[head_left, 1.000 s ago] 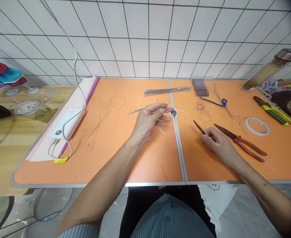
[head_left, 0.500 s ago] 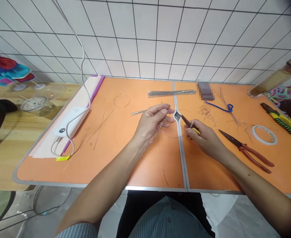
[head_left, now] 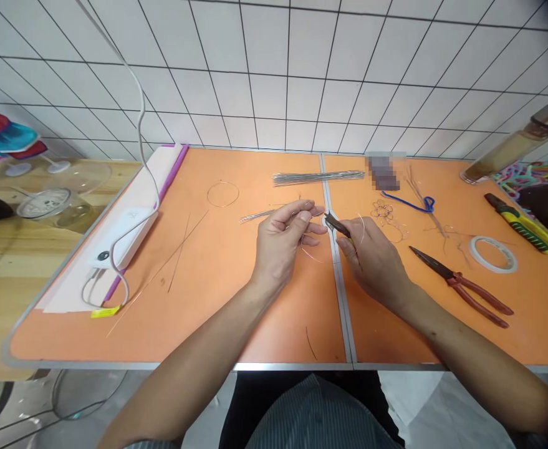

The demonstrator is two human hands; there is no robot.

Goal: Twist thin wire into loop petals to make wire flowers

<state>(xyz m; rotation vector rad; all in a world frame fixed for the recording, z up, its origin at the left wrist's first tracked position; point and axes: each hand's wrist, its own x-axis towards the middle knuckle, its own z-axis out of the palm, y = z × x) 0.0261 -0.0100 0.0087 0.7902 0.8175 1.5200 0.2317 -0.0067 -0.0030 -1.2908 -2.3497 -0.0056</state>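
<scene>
Between its thumb and fingers my left hand (head_left: 287,234) pinches a thin wire (head_left: 312,254), part of which curves out below the fingertips. My right hand (head_left: 371,252) is closed round a small pair of pliers (head_left: 336,224) with dark jaws, whose handles are mostly hidden in the palm. The jaws point left and reach close to my left fingertips, above the table's centre seam. Whether they grip the wire I cannot tell. A thin pale loop shows beside my right fingers.
Red-handled long-nose pliers (head_left: 461,284), a roll of white tape (head_left: 493,254) and a yellow-green cutter (head_left: 519,224) lie to the right. A wire bundle (head_left: 318,178) rests at the back. Bent wire flowers (head_left: 383,212) and a blue twisted piece (head_left: 409,201) are nearby. A white power strip (head_left: 128,240) lies left.
My right hand has moved left and turned, bringing the plier jaws up to my left fingertips. My left hand still pinches the wire. The view has shifted slightly.
</scene>
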